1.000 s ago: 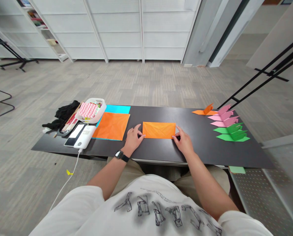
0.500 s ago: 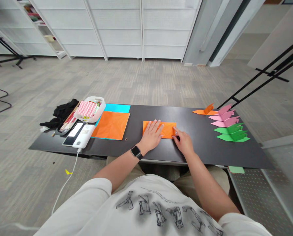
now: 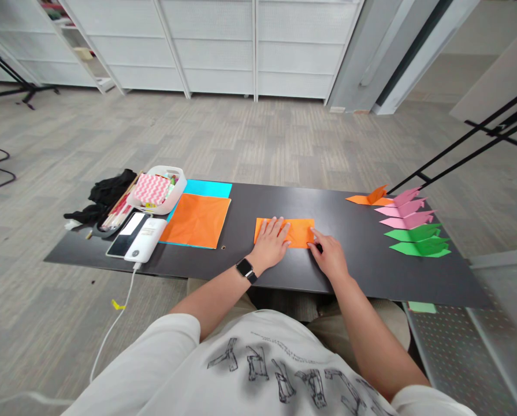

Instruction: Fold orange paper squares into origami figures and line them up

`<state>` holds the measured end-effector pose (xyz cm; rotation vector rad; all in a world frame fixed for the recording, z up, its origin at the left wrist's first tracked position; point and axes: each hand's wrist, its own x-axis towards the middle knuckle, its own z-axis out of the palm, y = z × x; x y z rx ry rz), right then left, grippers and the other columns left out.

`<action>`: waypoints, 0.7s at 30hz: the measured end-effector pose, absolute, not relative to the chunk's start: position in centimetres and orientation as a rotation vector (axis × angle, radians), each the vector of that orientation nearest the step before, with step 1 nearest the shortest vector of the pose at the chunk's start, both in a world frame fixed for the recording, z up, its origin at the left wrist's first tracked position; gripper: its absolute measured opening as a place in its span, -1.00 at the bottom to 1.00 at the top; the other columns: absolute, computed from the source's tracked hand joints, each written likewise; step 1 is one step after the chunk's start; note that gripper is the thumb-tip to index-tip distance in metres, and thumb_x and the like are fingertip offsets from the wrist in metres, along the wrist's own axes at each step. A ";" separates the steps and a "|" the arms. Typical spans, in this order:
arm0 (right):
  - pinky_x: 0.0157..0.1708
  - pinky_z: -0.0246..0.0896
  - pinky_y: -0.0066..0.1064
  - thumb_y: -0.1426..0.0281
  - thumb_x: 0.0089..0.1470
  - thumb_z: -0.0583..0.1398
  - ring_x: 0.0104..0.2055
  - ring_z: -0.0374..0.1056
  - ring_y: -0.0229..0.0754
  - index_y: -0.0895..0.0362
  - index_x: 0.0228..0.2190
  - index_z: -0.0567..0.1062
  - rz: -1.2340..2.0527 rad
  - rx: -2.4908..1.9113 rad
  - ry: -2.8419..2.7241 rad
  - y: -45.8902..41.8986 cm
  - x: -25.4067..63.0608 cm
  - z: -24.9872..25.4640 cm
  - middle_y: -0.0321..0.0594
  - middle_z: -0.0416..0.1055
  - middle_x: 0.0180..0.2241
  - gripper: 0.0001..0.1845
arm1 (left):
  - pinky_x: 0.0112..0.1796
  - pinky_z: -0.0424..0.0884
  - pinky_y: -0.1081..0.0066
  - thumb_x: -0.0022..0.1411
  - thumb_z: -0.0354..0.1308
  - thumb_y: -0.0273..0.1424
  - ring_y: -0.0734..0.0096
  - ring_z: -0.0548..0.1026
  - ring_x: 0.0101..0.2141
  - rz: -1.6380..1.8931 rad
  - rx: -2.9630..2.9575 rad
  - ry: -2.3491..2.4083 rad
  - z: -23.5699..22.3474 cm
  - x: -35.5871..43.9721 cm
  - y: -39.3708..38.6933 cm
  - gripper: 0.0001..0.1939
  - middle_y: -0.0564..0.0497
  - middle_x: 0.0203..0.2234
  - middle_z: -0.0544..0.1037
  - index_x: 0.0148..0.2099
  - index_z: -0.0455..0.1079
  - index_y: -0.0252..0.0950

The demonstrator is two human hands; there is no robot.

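A folded orange sheet of paper [image 3: 300, 236], a wide rectangle, lies flat on the dark table in front of me. Across its left half rests my left hand [image 3: 269, 247], flat with the fingers spread and covering part of it. At the sheet's right end, my right hand [image 3: 328, 254] has thumb and index finger closed on the edge near the corner. To the left is a stack of orange paper [image 3: 200, 222], with blue paper [image 3: 210, 189] showing from under it.
Folded birds stand at the table's right: an orange one [image 3: 371, 198], pink ones [image 3: 408, 210] and green ones [image 3: 418, 241]. On the left are a white basket [image 3: 174, 199], a power bank [image 3: 145, 240] with a cable, a phone [image 3: 128, 236] and a black cloth [image 3: 106, 193].
My left hand has moved right from the paper's left edge and now lies flat on top of it. The right hand stays at the right end. The view has shifted slightly.
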<state>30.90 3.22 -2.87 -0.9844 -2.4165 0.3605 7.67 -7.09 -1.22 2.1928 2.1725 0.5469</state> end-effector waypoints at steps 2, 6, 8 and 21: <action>0.01 0.40 0.02 0.24 0.38 0.16 -0.12 0.50 0.13 0.07 0.33 0.44 0.364 -0.988 -2.419 3.2 30.9 -2.8 -0.08 0.62 -0.22 -0.44 | 0.49 -0.01 -0.17 0.55 0.04 -0.18 -0.13 0.12 0.51 0.550 2.187 2.173 -1.4 7.7 -7.1 -0.37 -0.26 0.53 0.17 0.54 0.20 -0.31; 0.02 0.40 0.03 0.25 0.36 0.17 -0.12 0.51 0.13 0.06 0.31 0.47 0.373 -0.994 -2.405 3.2 30.8 -2.8 -0.08 0.63 -0.22 -0.46 | 0.49 -0.01 -0.18 0.54 0.05 -0.19 -0.11 0.11 0.52 0.561 2.185 2.163 -1.5 7.7 -7.1 -0.36 -0.24 0.53 0.17 0.55 0.17 -0.26; 0.02 0.40 0.03 0.26 0.36 0.17 -0.12 0.50 0.13 0.05 0.30 0.48 0.374 -0.996 -2.401 3.1 30.8 -2.8 -0.09 0.63 -0.22 -0.47 | 0.49 -0.01 -0.20 0.54 0.04 -0.19 -0.11 0.11 0.52 0.557 2.180 2.161 -1.5 7.7 -7.2 -0.36 -0.24 0.53 0.17 0.56 0.16 -0.25; 0.02 0.35 -0.02 0.28 0.38 0.13 -0.11 0.46 0.11 0.04 0.15 0.58 0.342 -1.010 -2.434 2.9 30.6 -2.4 -0.10 0.61 -0.23 -0.60 | 0.43 -0.06 -0.47 0.56 0.00 -0.16 -0.17 0.15 0.50 0.532 2.128 2.185 -1.1 7.7 -7.3 -0.44 -0.19 0.52 0.22 0.50 0.29 -0.15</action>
